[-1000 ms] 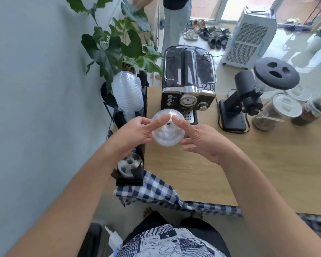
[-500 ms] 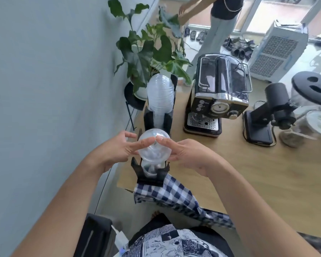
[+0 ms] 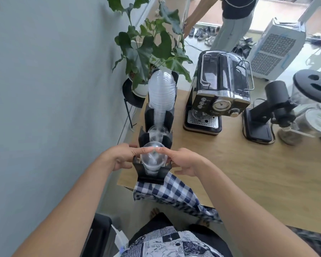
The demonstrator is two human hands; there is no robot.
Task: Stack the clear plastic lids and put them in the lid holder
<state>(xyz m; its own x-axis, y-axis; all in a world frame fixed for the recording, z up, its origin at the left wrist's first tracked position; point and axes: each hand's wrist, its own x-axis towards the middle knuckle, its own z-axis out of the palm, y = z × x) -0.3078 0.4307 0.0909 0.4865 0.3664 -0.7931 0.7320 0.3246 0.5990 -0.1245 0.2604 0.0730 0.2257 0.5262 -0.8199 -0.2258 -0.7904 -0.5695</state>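
Both hands now have the lids (image 3: 153, 156) down in the nearest slot of the holder (image 3: 150, 176), at the table's (image 3: 248, 173) near-left corner. A second ago the stack was in the air in front of the espresso machine (image 3: 219, 93); half a second ago it hung just above this slot. Now its lower part sits between the black side walls and only the dome shows above them.

Left hand (image 3: 119, 156): index finger laid across the dome top, the other fingers curled at the holder's left wall. Right hand (image 3: 183, 160): index fingertip on the dome, meeting the left one at the crown; the rest of the hand is loosely spread beside the right wall. So it's a two-finger pinch/press on the top lid, not a full grasp.

Can't tell whether the stack has bottomed out, since the walls hide its base.

My read: placement is nearly done. What's left is to press it home and let go. Main risk is a tilted stack when the fingers lift.

The far slot already has a tall lid stack (image 3: 161, 91); the middle slot has a few.
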